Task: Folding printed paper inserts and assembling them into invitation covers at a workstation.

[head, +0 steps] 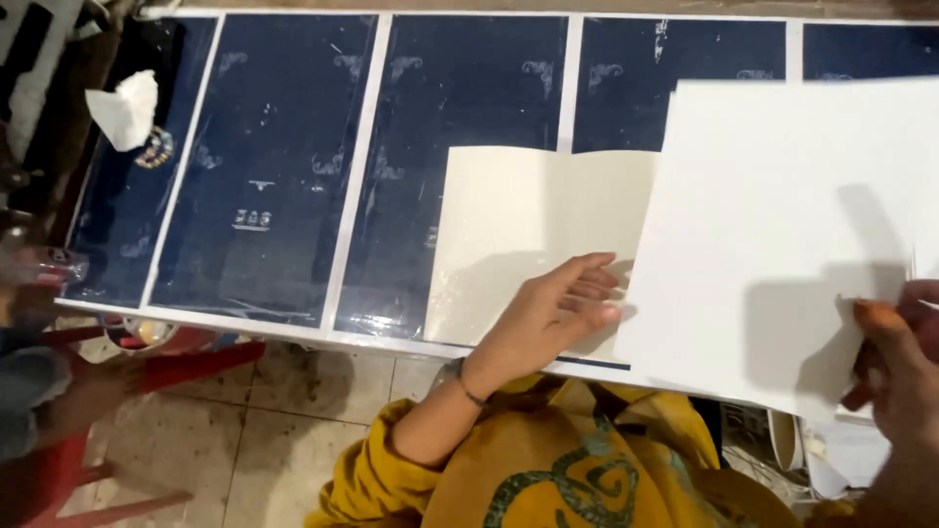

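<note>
Large white paper sheet (773, 225) is in my right hand (895, 362): thumb on top near its lower right edge, the other fingers curled under, pinching it. The sheet is tilted and covers the right part of the table, its left edge overlapping a cream glossy rectangular card (533, 240). The card lies flat on the table, its lower edge near the table's front edge, with a faint crease line across the top. My left hand (558, 308) rests on the card's lower right area, palm down, fingers loosely spread and slightly bent, fingertips just at the white sheet's left edge; it grips nothing, only presses. Can't tell if the fingertips touch the sheet or only the card. There's a thin bracelet (468, 386) on the left wrist and a yellow sleeve with a green pattern (548, 469) below it. The table top (284, 186) is dark blue printed panels separated by white strips, under a shiny clear cover with glare. A crumpled white tissue (125, 108) sits at the far left of the table, well apart from both hands, next to a small round ornament (155, 149). Below the table's front edge: a tiled floor (293, 411), grubby, and a red plastic chair (147, 376) at left. A white container (782, 440) is partly visible under the sheet's lower right corner; can't make out what it is.
</note>
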